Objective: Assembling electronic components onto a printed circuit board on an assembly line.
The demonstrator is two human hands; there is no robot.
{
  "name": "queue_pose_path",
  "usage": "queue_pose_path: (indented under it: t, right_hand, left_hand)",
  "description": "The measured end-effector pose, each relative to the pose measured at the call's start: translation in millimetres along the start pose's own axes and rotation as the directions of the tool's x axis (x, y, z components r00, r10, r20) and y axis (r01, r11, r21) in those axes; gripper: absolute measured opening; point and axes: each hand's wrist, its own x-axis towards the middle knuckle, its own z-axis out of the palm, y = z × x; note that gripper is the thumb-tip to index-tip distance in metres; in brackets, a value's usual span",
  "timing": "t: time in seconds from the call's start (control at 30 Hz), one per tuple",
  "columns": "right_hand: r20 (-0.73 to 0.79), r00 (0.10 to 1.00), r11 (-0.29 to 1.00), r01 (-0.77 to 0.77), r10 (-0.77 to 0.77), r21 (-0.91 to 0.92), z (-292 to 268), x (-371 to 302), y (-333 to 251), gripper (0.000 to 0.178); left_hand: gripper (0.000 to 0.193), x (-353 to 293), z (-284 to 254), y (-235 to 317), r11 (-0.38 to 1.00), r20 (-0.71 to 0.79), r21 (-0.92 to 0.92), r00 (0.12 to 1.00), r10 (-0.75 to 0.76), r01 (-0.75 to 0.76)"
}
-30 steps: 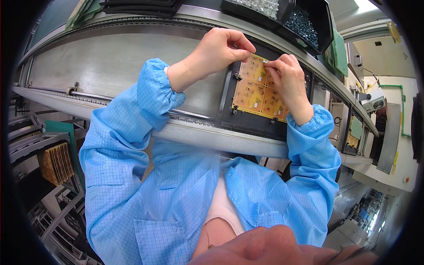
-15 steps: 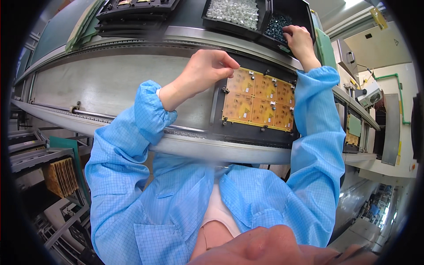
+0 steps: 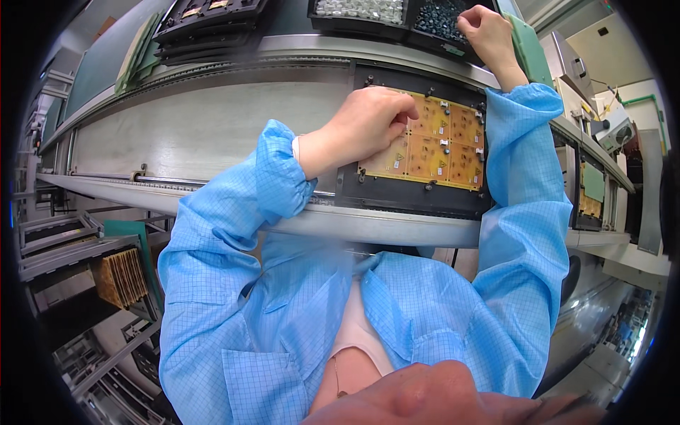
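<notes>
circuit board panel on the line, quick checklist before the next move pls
1. Circuit board panel seated flat in the black carrier: ok.
2. Left hand resting on the panel's left edge: ok.
3. Right hand over the bin of small dark parts: ok.
4. Part pinched in the right hand: cannot tell.
5. Sleeves clear of the panel's face: ok.

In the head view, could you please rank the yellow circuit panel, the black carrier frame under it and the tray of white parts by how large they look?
1. black carrier frame
2. yellow circuit panel
3. tray of white parts, though the picture's top edge cuts it off, so its rank is unsure.
</notes>
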Motion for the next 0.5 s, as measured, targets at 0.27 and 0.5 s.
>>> queue_pose_path:
  t: [0.27,0.5]
  right_hand:
    - [-0.063,0.998,0.96,0.011,0.007,0.279,-18.1,-26.0,-34.6,0.007]
    - [0.027,0.992,0.921,0.107,-0.126,0.374,-33.7,-69.6,-51.0,0.017]
  left_hand:
    - [0.014,1.2,4.0,-4.1,0.969,0.047,0.235,0.996,0.071,-0.08]
    - [0.015,2.2,2.0,1.3,0.952,0.098,0.292,0.993,0.071,-0.096]
